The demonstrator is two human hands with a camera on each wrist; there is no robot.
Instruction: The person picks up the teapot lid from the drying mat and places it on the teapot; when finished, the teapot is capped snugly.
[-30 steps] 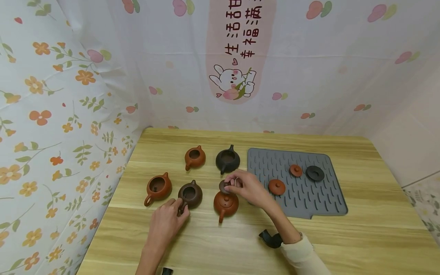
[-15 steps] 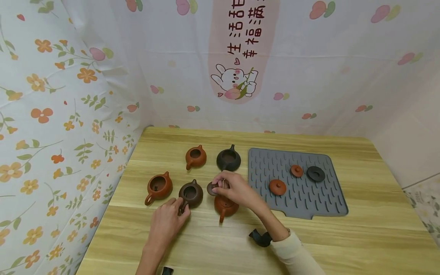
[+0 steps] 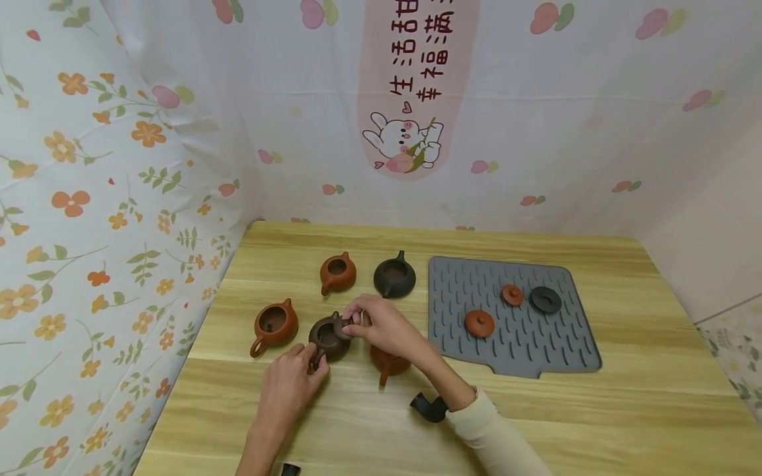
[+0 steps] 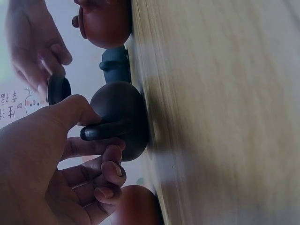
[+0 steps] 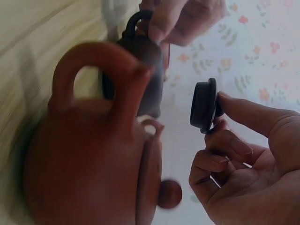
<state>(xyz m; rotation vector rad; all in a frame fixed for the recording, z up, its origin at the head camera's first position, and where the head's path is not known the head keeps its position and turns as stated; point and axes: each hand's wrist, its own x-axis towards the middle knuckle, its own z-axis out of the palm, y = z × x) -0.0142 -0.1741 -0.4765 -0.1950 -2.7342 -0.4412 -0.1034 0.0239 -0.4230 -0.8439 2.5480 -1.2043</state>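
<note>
We see the dark brown lid (image 3: 342, 325) pinched in our right hand (image 3: 381, 327), held just over the rim of the dark brown teapot (image 3: 329, 338) but not yet seated; the right wrist view shows it on edge between thumb and fingertips (image 5: 234, 105). Our left hand (image 3: 290, 383) steadies that pot, its thumb and a finger closed on the handle (image 4: 105, 132). Just right of it on the counter (image 3: 369, 423) stands a red-brown teapot (image 3: 388, 362) already lidded. Three pots remain open: the orange-brown one (image 3: 273, 324) at left, the small one (image 3: 337, 272) and the black one (image 3: 394, 277) behind. Three lids lie on the grey mat (image 3: 565, 350): a large red-brown lid (image 3: 479, 322), a small lid (image 3: 512, 294) and a black lid (image 3: 545, 299). We judge one pot finished, one in hand.
</note>
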